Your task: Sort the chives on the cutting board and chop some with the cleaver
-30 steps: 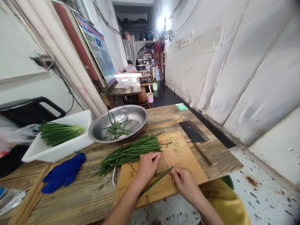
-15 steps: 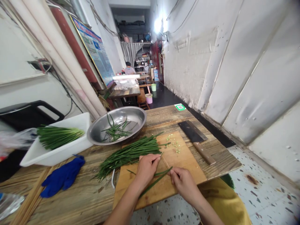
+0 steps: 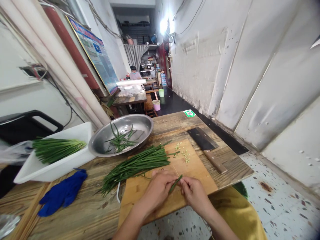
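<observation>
Over the wooden cutting board [image 3: 200, 176], my left hand [image 3: 162, 185] is closed with its fingertips on green chive stalks [image 3: 175, 184]. Right beside it, my right hand [image 3: 196, 191] pinches a thin wooden skewer [image 3: 176, 170], whose tip sticks out between the hands; the chive ends reach its fingertips. How the stalks lie against the skewer is partly hidden by my fingers. A thick bundle of chives [image 3: 140, 161] lies across the board's left edge, beyond my left hand. Small chopped pale bits [image 3: 185, 156] are scattered on the board's far side.
A cleaver [image 3: 203, 140] lies right of the board. At the back left stands a steel bowl [image 3: 147, 133] with loose chives, beside a white tub [image 3: 47, 173] holding more chives. A blue glove [image 3: 62, 191] and long wooden sticks [image 3: 32, 210] lie left. A person [image 3: 135, 74] sits far back.
My left hand has moved right and nearer, close against my right hand. The long stalks trailing below my hands now show only as a short green piece between them. The view has shifted slightly.
</observation>
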The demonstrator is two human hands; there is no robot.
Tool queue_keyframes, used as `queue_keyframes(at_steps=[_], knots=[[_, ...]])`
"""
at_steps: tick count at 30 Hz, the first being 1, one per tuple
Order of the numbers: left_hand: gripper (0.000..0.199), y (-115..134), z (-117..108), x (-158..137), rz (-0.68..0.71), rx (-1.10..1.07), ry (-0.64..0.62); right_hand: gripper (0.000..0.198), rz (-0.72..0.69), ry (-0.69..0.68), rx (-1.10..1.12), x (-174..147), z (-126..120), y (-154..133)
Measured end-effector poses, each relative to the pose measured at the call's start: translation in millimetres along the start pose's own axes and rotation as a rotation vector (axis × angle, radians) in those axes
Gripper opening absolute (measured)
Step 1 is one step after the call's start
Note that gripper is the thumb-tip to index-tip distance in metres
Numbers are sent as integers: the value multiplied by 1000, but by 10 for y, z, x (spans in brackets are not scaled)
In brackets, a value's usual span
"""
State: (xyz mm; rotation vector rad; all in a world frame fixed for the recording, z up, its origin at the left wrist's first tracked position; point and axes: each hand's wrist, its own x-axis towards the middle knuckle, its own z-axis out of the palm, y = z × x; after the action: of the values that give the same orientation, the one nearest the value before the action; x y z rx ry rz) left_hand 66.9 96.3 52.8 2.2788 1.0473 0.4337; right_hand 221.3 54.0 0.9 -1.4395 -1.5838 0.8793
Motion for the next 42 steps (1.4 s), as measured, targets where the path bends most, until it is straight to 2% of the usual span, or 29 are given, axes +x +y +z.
queue_keyframes(at_steps=[4,7,12,18,25,33,38,42], knots=[[26,-129,-142,15,-152,130,141,30,2,-2,-6,1,2,8],[23,-245,-224,94,-215,318,147,29,5,-5,-18,-2,9,29],[19,-418,-207,234,-224,539,138,28,8,-19,-11,0,8,39],[15,-469,-194,270,-140,613,163,29,-6,-22,-10,10,0,17],[17,-417,-188,249,-90,474,200,27,-3,-27,-1,-2,-5,18],[29,-335,-135,253,-53,550,240,27,0,-21,6,2,9,32],[26,-314,-92,249,-117,305,332,27,-1,-23,1,2,5,34],[26,-345,-12,263,-208,12,300,27,2,-25,-3,1,-11,9]])
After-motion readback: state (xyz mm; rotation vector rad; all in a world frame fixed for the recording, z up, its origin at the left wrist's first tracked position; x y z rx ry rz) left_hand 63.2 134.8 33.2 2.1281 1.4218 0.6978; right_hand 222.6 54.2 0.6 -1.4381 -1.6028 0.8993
